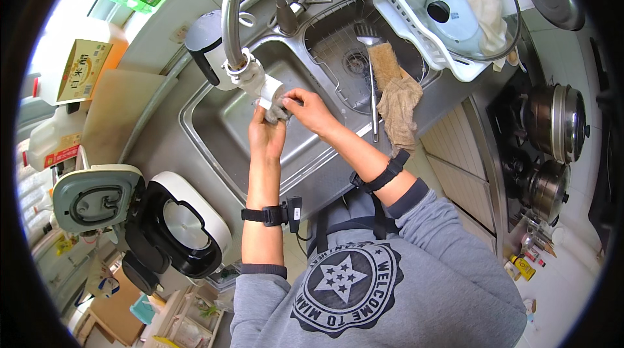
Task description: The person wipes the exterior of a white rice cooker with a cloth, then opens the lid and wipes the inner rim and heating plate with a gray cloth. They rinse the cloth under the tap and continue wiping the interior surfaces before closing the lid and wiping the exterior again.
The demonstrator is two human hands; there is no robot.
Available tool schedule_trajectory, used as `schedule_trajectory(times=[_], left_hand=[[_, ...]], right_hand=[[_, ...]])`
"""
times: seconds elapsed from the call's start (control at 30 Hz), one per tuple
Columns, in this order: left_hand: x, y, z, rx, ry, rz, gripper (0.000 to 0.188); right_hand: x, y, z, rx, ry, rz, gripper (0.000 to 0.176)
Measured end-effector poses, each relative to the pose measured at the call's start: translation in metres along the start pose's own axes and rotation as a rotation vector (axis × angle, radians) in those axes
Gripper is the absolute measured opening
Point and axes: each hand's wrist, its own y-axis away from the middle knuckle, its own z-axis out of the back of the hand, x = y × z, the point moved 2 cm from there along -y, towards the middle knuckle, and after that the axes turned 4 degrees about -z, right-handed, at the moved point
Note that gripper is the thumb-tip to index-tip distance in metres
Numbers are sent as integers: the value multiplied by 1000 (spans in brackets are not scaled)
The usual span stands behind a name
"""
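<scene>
A white fitting (253,80) is mounted on the outlet of the curved metal faucet (232,16), above the left sink basin (234,153). Wrapped against its lower end is a wet-looking grey cloth (277,113). My left hand (267,136) holds this cloth from below, its thumb raised beside the white end. From the right, my right hand (309,111) pinches the cloth's edge near the fitting with thumb and forefinger. The exact grip is partly hidden behind the fingers. No running water is visible.
The right basin (336,36) holds a wire rack; a slotted spatula (373,80), a brown scouring pad (385,63) and a brown cloth (399,99) lie across it. A white dish rack (414,31) stands beyond. An open white-and-black appliance (195,221) sits at left, a kettle-like appliance (202,46) behind the faucet.
</scene>
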Motion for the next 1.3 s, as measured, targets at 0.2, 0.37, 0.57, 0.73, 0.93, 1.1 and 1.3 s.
schedule_trajectory(times=[0.2,0.37,0.57,0.73,0.93,1.1,1.3], left_hand=[[0,18,-1,0,140,114,43],[11,7,-6,50,-39,166,27],[7,-18,2,-172,29,144,9],[8,-16,-7,-92,-13,200,18],[14,-18,-15,-165,326,214,16],[15,-24,-3,-167,163,159,10],[16,-25,4,-252,1,131,19]], right_hand=[[17,7,0,-37,-349,-3,17],[36,25,7,-188,457,506,19],[39,16,41,-201,355,322,26],[39,4,61,-110,341,242,24],[35,-3,70,-53,346,157,25],[31,-16,76,7,412,108,26],[47,-66,107,-93,667,218,34]])
